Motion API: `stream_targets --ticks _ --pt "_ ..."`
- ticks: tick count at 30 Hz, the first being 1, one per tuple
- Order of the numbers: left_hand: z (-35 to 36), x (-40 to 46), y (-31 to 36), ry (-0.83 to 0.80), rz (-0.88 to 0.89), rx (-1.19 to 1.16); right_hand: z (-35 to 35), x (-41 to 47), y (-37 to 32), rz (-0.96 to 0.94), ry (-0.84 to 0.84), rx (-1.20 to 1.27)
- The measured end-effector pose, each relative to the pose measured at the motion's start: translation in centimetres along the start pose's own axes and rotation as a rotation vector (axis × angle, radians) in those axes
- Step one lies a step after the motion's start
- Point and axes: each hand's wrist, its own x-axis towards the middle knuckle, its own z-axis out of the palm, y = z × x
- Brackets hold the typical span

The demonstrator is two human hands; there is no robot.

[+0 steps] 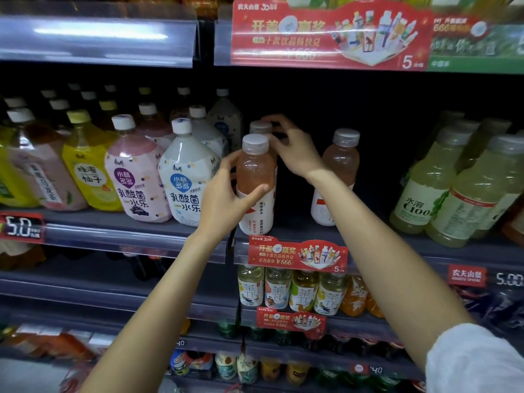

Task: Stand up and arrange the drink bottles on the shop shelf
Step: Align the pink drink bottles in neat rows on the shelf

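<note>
Three pink drink bottles with grey caps [256,177] stand on the shelf [297,232]. Right of them are about four pale green C100 bottles [419,188]. Below the shelf stand four tea bottles [251,286] and two orange bottles [353,297].

You're in a shop, at the drinks aisle. Tiered dark shelves [119,222] hold rows of bottled drinks [136,171] with printed labels facing out. Clear plastic price rails [96,41] run along the shelf edges, with a 5.0 price tag [21,226] and another reading 5.00 [509,279]. Red promo banners [329,35] showing ¥666 clip onto the rails.
</note>
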Motion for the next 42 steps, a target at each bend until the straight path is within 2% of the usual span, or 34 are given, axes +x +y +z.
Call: stream_targets --ticks 3,6,8,10,14,17,21,30,42 --pt "0.3 -0.3 -0.3 -0.005 -0.012 -0.053 -1.0 -3.7 -0.2 -0.123 0.212 -0.143" --pt "0.9 -1.1 -0.8 0.026 -0.014 -0.148 -2.1 -9.1 0.9 -0.262 0.497 -0.243" --pt "1.4 -2.0 -1.0 0.052 -0.033 -0.18 -2.4 -11.9 2.4 -0.235 0.696 -0.33" --pt "1.9 -3.0 -1.5 0.068 -0.073 -0.207 -2.8 -12.9 4.1 -0.129 0.78 -0.341" --pt "2.9 -4.8 -2.9 0.022 -0.156 -0.209 -3.6 -12.0 6.4 0.173 0.516 -0.097" --pt "3.2 -5.4 -3.2 -0.015 -0.175 -0.18 -3.5 -10.9 7.2 0.266 0.415 -0.026" --pt "3.1 -5.3 -3.4 -0.02 -0.186 -0.168 -3.1 -10.7 6.8 0.249 0.398 -0.039" --pt "3.0 -5.4 -3.9 -0.087 -0.18 -0.131 -0.9 -12.3 4.3 0.187 0.226 0.019" --pt "3.1 -5.3 -4.3 -0.108 -0.146 -0.113 -1.2 -12.5 4.2 0.22 0.167 0.054"
